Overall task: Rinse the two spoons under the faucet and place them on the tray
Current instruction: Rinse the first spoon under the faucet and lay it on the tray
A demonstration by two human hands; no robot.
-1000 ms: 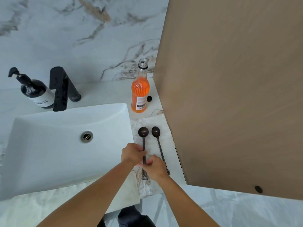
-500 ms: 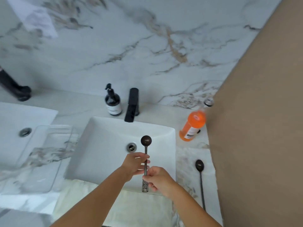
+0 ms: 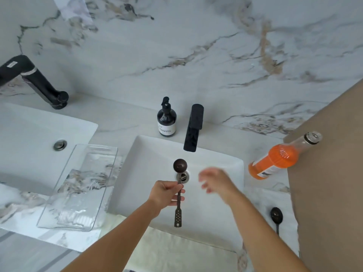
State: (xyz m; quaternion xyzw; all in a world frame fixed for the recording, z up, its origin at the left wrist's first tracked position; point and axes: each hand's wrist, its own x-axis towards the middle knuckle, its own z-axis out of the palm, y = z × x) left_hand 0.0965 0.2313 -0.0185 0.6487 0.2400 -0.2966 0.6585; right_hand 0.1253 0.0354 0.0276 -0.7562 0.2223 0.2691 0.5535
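Note:
My left hand [image 3: 166, 194] grips a dark long-handled spoon [image 3: 179, 193] by the middle of its handle, bowl pointing away, over the white sink [image 3: 216, 165] and its drain. The black faucet [image 3: 193, 127] stands just beyond the spoon's bowl; no water is visible. My right hand [image 3: 216, 180] hovers blurred to the right of the spoon, fingers apart, holding nothing. The second dark spoon [image 3: 276, 216] lies on the marble counter right of the sink. A clear glass tray [image 3: 78, 185] rests on the counter left of the sink.
A dark soap pump bottle [image 3: 166, 119] stands left of the faucet. An orange drink bottle [image 3: 275, 160] stands at the right by a brown cabinet side [image 3: 330, 173]. A second sink [image 3: 29, 134] and black faucet [image 3: 35, 81] are at far left. A white towel [image 3: 176, 250] lies in front.
The spoon was lifted off the counter by both hands and carried over the sink. My right hand has since let go and moved right; my left hand alone holds it.

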